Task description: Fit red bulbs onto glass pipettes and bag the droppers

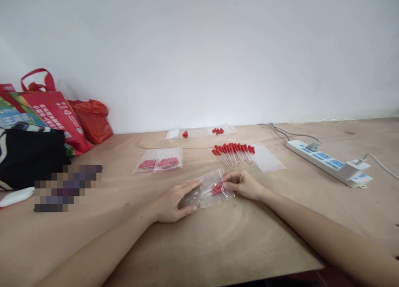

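A clear zip bag [207, 199] lies on the table between my hands, with several red-topped clear droppers [217, 189] inside it. My left hand [179, 201] rests on the bag's left end, thumb and fingers spread. At the bag's right end, the thumb and fingers of my right hand [243, 185] pinch its edge. Behind my right hand lies a fanned row of red-topped droppers [235, 153], partly over a flat clear bag [269, 158]. Two bags of red bulbs [158, 162] lie farther back on the left.
Near the wall lie clear bags [196, 132] with small red bulbs [217, 131]. A white power strip [327, 160] with cables is on the right. Red bags [56, 116], a black bag [31, 154] and a white object [17, 196] sit at the left.
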Available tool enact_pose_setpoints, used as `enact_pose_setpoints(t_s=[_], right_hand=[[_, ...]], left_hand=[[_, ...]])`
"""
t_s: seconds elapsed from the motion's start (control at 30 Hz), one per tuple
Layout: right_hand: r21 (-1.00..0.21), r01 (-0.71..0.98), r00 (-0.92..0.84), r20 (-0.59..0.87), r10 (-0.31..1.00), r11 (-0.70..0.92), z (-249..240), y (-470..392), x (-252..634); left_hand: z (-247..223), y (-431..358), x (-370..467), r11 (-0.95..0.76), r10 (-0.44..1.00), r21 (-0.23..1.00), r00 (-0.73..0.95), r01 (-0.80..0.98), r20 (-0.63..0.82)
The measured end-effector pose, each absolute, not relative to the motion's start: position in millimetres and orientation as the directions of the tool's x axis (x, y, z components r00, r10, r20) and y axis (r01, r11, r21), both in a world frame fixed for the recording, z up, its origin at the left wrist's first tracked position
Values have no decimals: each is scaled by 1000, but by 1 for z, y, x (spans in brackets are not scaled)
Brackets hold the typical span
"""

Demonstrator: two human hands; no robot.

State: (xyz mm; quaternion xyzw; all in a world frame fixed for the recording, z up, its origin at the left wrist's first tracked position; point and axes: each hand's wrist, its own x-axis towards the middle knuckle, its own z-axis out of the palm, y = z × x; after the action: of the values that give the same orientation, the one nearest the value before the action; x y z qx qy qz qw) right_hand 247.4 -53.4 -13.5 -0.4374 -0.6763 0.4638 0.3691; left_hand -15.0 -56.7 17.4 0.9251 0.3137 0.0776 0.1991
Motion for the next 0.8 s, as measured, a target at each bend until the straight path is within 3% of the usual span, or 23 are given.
enact_pose_setpoints(t_s=[0.13, 0.3, 0.43, 0.67, 0.8], right_hand=[[-898, 285, -445, 186, 876, 336, -9, -54, 247], [-941, 264, -512, 47, 858, 209, -4, -53, 252], [-930, 339, -461, -35, 887, 140, -5, -52, 252], [-931, 348, -423, -51, 905, 110, -7, -49, 252], [-827, 516, -318, 60, 946, 226, 1, -28, 261]], left_hand=[[17, -56, -15, -718, 619, 421, 785, 555, 20], [17, -57, -13, -712, 623, 418, 782, 565, 4], [17, -56, -14, -711, 626, 413, 780, 569, 3], [15, -54, -15, -742, 586, 435, 809, 509, 54], [16, -53, -14, -751, 568, 434, 822, 497, 42]])
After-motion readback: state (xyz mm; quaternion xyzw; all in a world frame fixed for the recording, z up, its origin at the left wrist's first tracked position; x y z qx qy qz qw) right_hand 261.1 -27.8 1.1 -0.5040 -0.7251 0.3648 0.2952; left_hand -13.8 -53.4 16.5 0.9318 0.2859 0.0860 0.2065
